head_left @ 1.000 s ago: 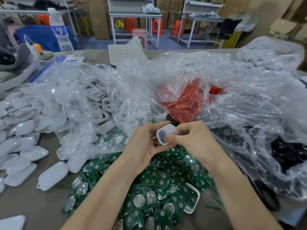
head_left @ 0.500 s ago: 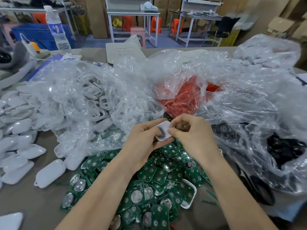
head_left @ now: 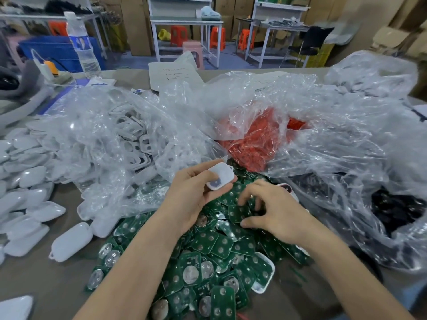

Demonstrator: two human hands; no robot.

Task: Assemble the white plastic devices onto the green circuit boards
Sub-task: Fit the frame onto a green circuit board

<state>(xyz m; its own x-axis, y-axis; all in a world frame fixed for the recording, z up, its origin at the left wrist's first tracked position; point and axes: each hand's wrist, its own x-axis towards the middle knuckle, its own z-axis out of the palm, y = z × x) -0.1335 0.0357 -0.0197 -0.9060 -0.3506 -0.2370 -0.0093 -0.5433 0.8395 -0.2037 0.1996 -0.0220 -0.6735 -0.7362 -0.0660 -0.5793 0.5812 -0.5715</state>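
Left hand (head_left: 196,199) pinches one white plastic device (head_left: 219,176) between thumb and fingers, just above the board pile (head_left: 208,250) on the worktop (head_left: 46,285). Right hand (head_left: 277,213) is down on the pile, fingers and thumb curled round one green circuit board (head_left: 239,213). Loose white shells (head_left: 69,241) lie to the left, clear bags (head_left: 323,146) behind.

A heap of circuit boards (head_left: 219,250) lay on the table (head_left: 57,280), nearest the viewer. Above its far edge the left hand (head_left: 196,199) held a plastic casing (head_left: 219,175). The right hand (head_left: 277,213) touched the boards just to the right. Loose casings (head_left: 23,181) lay far left. Behind the heap sat a left bag (head_left: 120,139), a middle bag (head_left: 254,139) and a right bag (head_left: 392,204).
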